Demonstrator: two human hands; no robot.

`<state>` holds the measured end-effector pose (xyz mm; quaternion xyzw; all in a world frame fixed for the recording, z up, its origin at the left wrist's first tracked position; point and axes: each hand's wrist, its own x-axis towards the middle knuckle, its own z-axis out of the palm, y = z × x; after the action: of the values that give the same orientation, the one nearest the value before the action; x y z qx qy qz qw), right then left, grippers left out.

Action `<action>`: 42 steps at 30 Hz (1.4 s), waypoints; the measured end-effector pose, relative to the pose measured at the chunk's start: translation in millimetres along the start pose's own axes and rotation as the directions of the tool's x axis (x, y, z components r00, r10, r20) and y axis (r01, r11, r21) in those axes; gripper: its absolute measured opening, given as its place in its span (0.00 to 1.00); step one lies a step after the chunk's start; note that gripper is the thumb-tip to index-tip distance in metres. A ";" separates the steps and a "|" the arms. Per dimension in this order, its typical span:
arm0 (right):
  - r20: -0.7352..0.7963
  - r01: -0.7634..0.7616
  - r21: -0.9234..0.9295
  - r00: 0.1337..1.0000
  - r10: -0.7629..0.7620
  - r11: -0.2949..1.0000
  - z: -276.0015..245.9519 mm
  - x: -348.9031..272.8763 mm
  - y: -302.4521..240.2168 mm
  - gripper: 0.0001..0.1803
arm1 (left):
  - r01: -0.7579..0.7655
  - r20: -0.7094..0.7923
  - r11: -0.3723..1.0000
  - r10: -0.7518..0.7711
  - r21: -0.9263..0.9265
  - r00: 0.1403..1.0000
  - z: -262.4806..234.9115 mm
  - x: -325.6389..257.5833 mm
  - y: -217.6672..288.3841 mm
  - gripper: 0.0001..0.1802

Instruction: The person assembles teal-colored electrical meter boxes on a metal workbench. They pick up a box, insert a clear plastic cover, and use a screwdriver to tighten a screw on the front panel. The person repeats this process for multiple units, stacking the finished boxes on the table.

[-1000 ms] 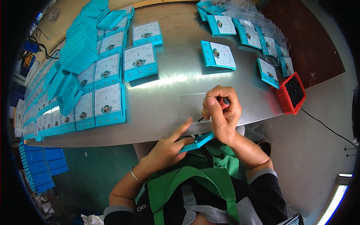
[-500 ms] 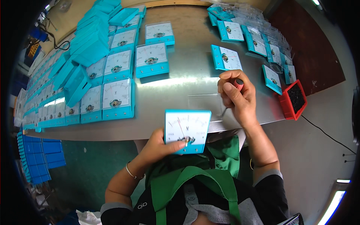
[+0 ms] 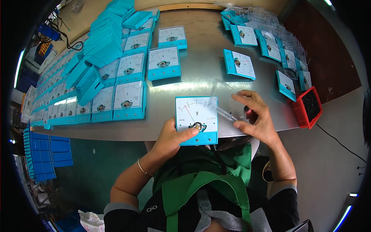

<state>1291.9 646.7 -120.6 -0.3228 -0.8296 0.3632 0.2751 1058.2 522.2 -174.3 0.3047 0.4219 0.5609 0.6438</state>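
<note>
Metal bench (image 3: 203, 58): meter in left hand, clear cover at right hand

Rows of meters (image 3: 129, 98) fill the bench's left side, with teal housings (image 3: 102, 42) heaped over some of them. On the right: more loose meters (image 3: 244, 69) and a red bin (image 3: 301, 116) of small dark pieces.

Left hand (image 3: 170, 135) is closed around the lower left of one teal-and-white meter (image 3: 205, 112). Thumb lies across the bottom of the dial, over the coil; fingers are behind the housing, hidden. Dial faces up at me, red needle leaning left. Meter is right in front of me, overlapping the bench's front edge in view; can't tell if it touches the metal.

Right hand (image 3: 262, 121) is half open, thumb and forefinger well apart, at the right side of a clear cover (image 3: 225, 92). Red-handled tool (image 3: 251, 113) is tucked in the palm, mostly covered by fingers; its tip I can't make out. Cover is tilted, motion-blurred and see-through, its near corner overlapping the meter's upper right. Can't tell whether they touch, or exactly where my fingers grip it.

Far left rows blur toward the lens rim.
</note>
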 end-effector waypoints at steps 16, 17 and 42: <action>0.293 0.038 -0.027 0.956 -0.028 0.999 43.2 19.3 -26.4 0.33 | 0.208 0.128 0.893 -0.170 -0.399 0.977 -15.0 -4.2 -4.0 0.30; 0.288 0.058 -0.041 0.957 -0.044 0.998 45.9 19.0 -22.5 0.33 | 0.209 0.119 0.898 -0.177 -0.388 0.977 -15.0 -4.8 -3.4 0.30; 0.275 0.029 0.055 0.960 -0.043 0.998 48.2 5.0 -15.4 0.30 | 0.188 0.132 0.858 -0.141 -0.478 0.981 2.7 -6.5 -0.2 0.30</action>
<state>1250.2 621.7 -135.6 -0.2467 -0.8562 0.4203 0.1713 1060.6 516.0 -172.0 0.1208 0.2609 0.5774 0.7641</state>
